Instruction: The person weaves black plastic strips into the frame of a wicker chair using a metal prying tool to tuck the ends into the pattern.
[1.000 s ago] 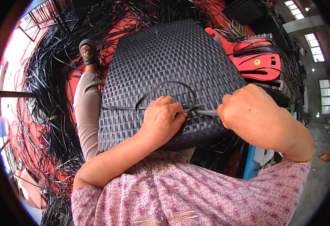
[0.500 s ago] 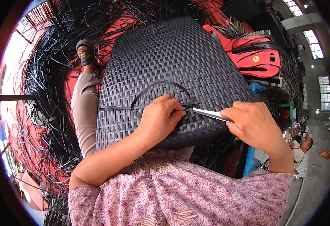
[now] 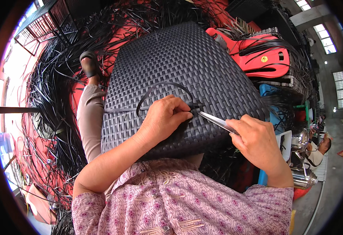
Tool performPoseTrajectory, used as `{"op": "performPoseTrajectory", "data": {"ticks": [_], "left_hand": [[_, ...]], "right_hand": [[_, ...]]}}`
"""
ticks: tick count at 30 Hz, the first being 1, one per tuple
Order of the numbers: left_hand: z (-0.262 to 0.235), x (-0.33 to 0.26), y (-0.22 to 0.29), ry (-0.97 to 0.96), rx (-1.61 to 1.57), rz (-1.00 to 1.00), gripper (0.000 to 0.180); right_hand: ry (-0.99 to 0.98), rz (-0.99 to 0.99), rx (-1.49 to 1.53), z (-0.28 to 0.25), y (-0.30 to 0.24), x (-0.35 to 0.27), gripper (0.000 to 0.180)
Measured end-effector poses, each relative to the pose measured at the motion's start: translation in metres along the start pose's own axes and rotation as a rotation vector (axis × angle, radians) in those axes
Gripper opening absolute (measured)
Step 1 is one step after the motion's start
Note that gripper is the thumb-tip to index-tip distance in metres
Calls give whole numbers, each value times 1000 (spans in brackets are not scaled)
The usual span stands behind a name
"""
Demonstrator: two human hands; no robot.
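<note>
A black woven wicker panel [image 3: 159,51] lies across my lap, tilted away from me. On its near part my left hand [image 3: 159,119] is closed, thumb and forefinger pinching a flat black plastic strip [image 3: 167,83]. The strip arches up in a loose loop beyond that hand, and a length of it runs left over the weave. Farther right, my right hand [image 3: 254,137] grips a slim, tapering metal blade-like tool [image 3: 215,120]. Its tip meets the weave just right of my left fingertips. My fingers hide the tool's handle end and part of the strip.
Heaps of black strips [image 3: 48,94] spread over a red floor covering at left and behind the panel. My sandalled foot [image 3: 89,64] rests there. At right are a red plastic seat [image 3: 266,58], a shiny metal flask [image 3: 304,178] and, farther off, another person [image 3: 317,152].
My right hand has shifted down and a little left, so the tool slopes more steeply, its tip closer to my left fingers. The left hand keeps its pinch. The whole view has shifted slightly.
</note>
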State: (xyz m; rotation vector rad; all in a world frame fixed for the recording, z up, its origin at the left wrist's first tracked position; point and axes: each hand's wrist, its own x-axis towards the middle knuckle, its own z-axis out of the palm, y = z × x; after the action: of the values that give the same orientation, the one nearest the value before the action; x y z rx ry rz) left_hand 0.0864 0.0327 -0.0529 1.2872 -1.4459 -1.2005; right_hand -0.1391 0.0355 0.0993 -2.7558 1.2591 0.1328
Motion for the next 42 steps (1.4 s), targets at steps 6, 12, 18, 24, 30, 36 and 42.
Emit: {"op": "performPoseTrajectory", "data": {"ticks": [6,12,18,24,30,36,42], "left_hand": [[-7,4,7,-22,94,2,19],[-6,5,17,-10,249,48,19],[1,5,17,40,258,74,19],[5,9,6,-6,86,-39,20],[2,13,6,-110,83,-110,17],[1,3,3,-76,171,102,15],[-4,5,-6,-122,195,153,16]], "right_hand": [[-10,25,-37,-17,-3,-3,26],[25,-7,-152,-25,0,0,21],[-53,-13,-257,-32,-4,7,23],[-103,-61,-319,-38,-5,16,15],[-119,-99,-367,-35,-6,18,8],[-189,-259,-428,-48,-12,36,8],[-302,-348,-429,-55,-20,51,7]]}}
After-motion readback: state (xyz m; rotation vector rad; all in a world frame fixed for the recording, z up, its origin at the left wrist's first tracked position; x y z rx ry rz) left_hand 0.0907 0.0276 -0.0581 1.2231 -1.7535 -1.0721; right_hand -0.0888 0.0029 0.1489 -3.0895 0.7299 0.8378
